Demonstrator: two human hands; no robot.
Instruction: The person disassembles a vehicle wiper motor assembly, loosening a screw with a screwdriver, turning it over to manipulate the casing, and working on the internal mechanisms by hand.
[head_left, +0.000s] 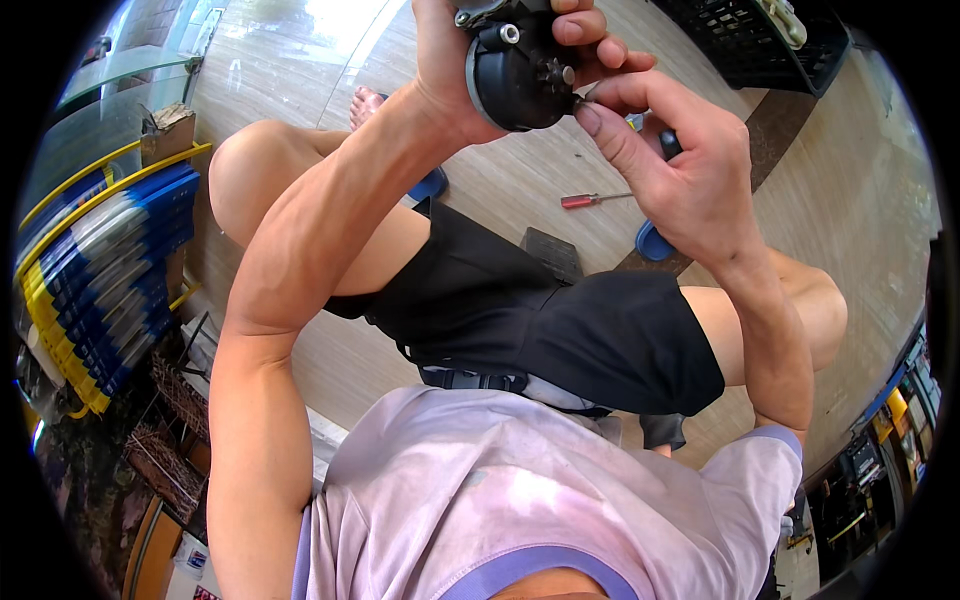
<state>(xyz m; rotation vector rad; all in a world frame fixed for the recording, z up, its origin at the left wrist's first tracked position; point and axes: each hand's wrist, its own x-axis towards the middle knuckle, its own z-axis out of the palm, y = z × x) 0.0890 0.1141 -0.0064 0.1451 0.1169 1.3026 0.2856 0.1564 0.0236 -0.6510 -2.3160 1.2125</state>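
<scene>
Near the top edge, my left hand point(445, 80) grips a round black motor-like part point(518, 88), its fingers wrapped over the far side. The part has a dark housing with a metallic rim, a bolt hole and a small toothed gear with a metal shaft end point(568, 75). My right hand point(695, 165) is closed at the part's right edge, thumb and forefinger pinched on a small dark bit too tiny to name. A rounded black end point(670, 145) shows by the right palm; the rest of it is hidden.
A red-handled screwdriver point(580, 201) lies on the tiled floor, near a dark block point(552, 254) and a blue slipper point(653, 243). A black crate point(770, 45) stands at the far right. On the left is a yellow rack point(120, 160) of blue packages point(130, 250).
</scene>
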